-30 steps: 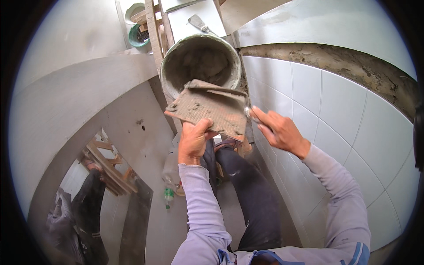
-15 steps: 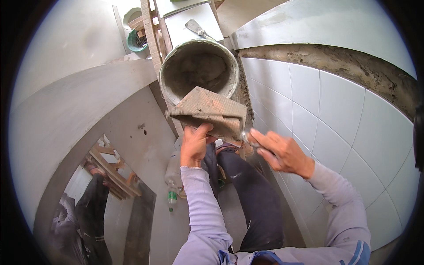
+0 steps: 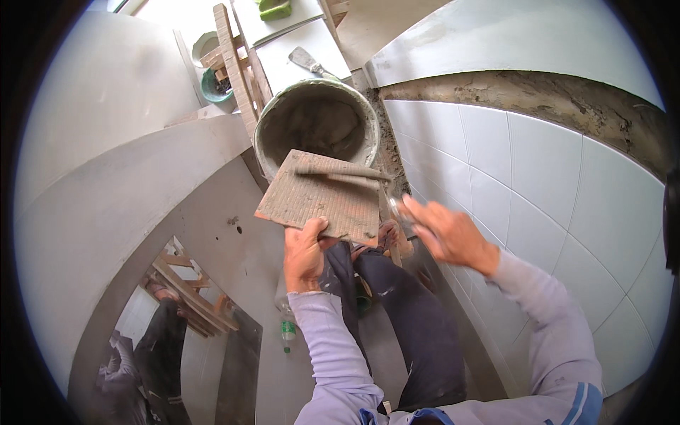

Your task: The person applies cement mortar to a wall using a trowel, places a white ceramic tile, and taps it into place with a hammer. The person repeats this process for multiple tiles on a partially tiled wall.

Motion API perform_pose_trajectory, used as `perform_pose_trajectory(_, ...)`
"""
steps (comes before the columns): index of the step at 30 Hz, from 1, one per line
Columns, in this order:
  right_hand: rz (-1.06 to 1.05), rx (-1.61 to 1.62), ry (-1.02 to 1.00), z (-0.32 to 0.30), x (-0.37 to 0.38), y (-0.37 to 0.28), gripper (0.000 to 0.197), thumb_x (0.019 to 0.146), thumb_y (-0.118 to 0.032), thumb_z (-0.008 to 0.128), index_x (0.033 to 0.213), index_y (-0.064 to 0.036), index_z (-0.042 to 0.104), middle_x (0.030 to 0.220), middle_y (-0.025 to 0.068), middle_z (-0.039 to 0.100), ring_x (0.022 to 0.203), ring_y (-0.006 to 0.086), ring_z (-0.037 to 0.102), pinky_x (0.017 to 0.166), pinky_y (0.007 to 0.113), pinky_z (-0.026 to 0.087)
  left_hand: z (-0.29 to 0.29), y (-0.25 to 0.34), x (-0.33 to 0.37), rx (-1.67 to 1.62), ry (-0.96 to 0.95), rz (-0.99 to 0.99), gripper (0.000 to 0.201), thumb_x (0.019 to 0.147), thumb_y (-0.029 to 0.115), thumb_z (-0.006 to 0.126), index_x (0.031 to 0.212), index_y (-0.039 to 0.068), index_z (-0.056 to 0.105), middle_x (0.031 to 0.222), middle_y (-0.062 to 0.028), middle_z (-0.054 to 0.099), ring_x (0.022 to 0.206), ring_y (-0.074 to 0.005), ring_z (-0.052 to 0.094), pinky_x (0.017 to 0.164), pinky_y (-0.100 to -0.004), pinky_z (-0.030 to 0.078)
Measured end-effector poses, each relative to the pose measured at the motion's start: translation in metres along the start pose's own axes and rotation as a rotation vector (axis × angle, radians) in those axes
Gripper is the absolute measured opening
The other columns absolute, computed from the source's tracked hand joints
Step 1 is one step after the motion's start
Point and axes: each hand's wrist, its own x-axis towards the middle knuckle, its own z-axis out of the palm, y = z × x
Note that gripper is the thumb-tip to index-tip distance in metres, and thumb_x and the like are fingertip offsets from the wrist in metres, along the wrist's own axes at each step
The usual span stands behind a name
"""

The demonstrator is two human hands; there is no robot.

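The trowel [image 3: 340, 172], in the curled fingers of the right hand [image 3: 450, 237], now crosses the far half of the tile [image 3: 312, 202], baring near ribs, while the left hand [image 3: 304, 255] pinches its near edge before the bucket [image 3: 283, 119].

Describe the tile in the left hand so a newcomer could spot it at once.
Start at the big bucket in the upper middle. Just below, the left hand holds the tile, whose top overlaps the bucket in view. Its ribbed, reddish, smeared face sets it apart from the smooth, pale wall tiles.
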Motion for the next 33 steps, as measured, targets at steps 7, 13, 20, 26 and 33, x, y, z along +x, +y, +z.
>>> perform_pose_trajectory(7, 0.585, 1.479, -0.41, -0.033, 0.026, 0.04, 0.044, 0.099, -0.023, 0.036, 0.137, -0.0022, 0.038, 0.068, 0.0079, 0.054, 0.043, 0.0064, 0.048, 0.035, 0.019, 0.039, -0.025, 0.0, 0.005, -0.086, 0.011, 0.016, 0.031, 0.088, 0.006, 0.051, 0.115, -0.009, 0.05, 0.108, -0.0189, 0.062, 0.089, -0.0288, 0.068, 0.072, -0.0412, 0.062)
perform_pose_trajectory(13, 0.622, 1.574, -0.551, -0.02, -0.002, 0.081, 0.047, 0.099, -0.027, 0.036, 0.138, -0.001, 0.035, 0.068, 0.0092, 0.054, 0.037, 0.0082, 0.043, 0.031, 0.02, 0.035, -0.033, 0.008, 0.008, -0.288, 0.009, 0.094, 0.029, 0.091, 0.008, 0.05, 0.115, -0.008, 0.051, 0.108, -0.0185, 0.063, 0.089, -0.0279, 0.068, 0.072, -0.0413, 0.061)
perform_pose_trajectory(20, 0.681, 1.257, -0.548, -0.044, -0.02, 0.074, 0.051, 0.097, -0.038, 0.041, 0.129, 0.0006, 0.048, 0.063, 0.0062, 0.053, 0.036, 0.007, 0.041, 0.033, 0.02, 0.032, -0.034, 0.011, 0.01, -0.466, 0.075, 0.105, 0.029, 0.091, 0.007, 0.05, 0.116, -0.008, 0.05, 0.112, -0.0173, 0.062, 0.099, -0.0264, 0.065, 0.081, -0.04, 0.059)
perform_pose_trajectory(26, 0.461, 0.689, -0.375, -0.063, -0.071, 0.039, 0.049, 0.092, -0.033, 0.051, 0.13, -0.0016, 0.052, 0.068, 0.0028, 0.054, 0.05, 0.0095, 0.048, 0.049, 0.025, 0.043, -0.037, 0.018, 0.01, -0.484, 0.132, 0.144, 0.029, 0.09, 0.006, 0.051, 0.115, -0.008, 0.05, 0.11, -0.0167, 0.062, 0.097, -0.0273, 0.065, 0.081, -0.0418, 0.058)
perform_pose_trajectory(33, 0.037, 0.2, 0.102, -0.017, -0.077, -0.002, 0.063, 0.068, 0.004, 0.067, 0.129, -0.0054, 0.052, 0.08, 0.0112, 0.058, 0.069, 0.0252, 0.057, 0.062, 0.034, 0.048, -0.017, 0.012, 0.012, -0.343, 0.188, 0.136, 0.029, 0.089, 0.007, 0.052, 0.113, -0.009, 0.051, 0.107, -0.0177, 0.061, 0.093, -0.0298, 0.066, 0.08, -0.0452, 0.057)
